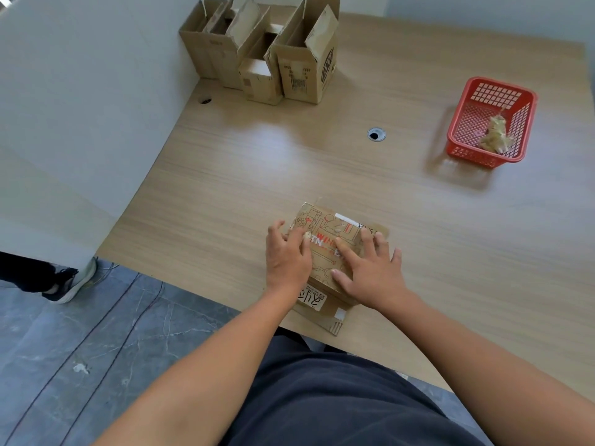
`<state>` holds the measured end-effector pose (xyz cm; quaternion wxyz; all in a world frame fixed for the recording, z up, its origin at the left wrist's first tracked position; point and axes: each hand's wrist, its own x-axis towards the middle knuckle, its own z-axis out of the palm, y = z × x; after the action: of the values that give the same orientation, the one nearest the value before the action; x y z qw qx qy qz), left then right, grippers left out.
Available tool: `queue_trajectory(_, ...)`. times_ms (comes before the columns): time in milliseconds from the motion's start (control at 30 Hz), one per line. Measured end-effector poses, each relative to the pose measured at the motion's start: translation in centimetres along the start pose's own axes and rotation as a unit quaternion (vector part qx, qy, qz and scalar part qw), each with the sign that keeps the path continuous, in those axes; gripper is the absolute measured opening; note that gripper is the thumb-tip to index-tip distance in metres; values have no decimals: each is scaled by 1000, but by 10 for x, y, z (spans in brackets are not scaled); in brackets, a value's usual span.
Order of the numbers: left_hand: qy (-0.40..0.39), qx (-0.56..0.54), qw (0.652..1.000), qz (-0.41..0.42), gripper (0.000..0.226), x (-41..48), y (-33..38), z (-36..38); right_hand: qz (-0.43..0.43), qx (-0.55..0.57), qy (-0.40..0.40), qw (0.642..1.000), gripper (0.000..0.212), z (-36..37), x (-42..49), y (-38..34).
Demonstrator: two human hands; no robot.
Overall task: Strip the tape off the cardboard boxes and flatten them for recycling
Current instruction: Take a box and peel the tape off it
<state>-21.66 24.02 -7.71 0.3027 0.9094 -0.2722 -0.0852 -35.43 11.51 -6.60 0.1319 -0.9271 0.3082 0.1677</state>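
Left hand (286,259): spread flat, palm on printed box (325,249); right hand (370,268): likewise
Red basket (492,122): well right of box, holding tape scraps (494,138)

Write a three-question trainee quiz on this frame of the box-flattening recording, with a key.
1. True or false: both hands rest on the printed box near the table's front edge.
2. What does the red basket hold? A) scissors B) a wad of stripped tape C) nothing
3. Fill in: the boxes at the far left corner stand with their top flaps ____.

Key
1. True: the left hand and right hand lie palm-down on it.
2. B: the tape wad sits at the basket's near end.
3. Open; none looks flattened yet.
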Motion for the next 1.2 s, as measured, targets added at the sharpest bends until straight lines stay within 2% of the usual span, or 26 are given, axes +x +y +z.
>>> queue_trajectory(133, 10, 54, 997, 60, 42, 7, -7, -5, 5, -4, -3, 1000, 74, 4, -2, -3)
queue_trajectory(267, -10, 39, 999, 18, 32, 18, -4, -5, 7, 2, -7, 1000, 73, 3, -1, -4)
queue_trajectory(400, 12, -11, 1000, 12, 17, 10, -3, -7, 13, -4, -12, 1000, 74, 0, -1, -6)
queue_trajectory(533, 17, -24, 1000, 10, 16, 5, -5, -11, 16, 2, -17, 1000, 74, -1, -1, -7)
queue_trajectory(633, 1, 6, 999, 44, 22, 7, -8, -8, 19, 7, -18, 1000, 75, -1, -1, -7)
queue_trajectory(767, -4, -17, 1000, 5, 35, 15, -8, -9, 22, 4, -17, 1000, 75, -1, 1, -8)
queue_trajectory(1067, 17, -48, 997, -53, 3, 22, -1, -11, 29, 2, -22, 999, 76, -2, 1, -11)
queue_trajectory(1200, 12, -57, 997, -52, 8, 22, -2, -15, 34, 4, -22, 999, 75, -5, -1, -14)
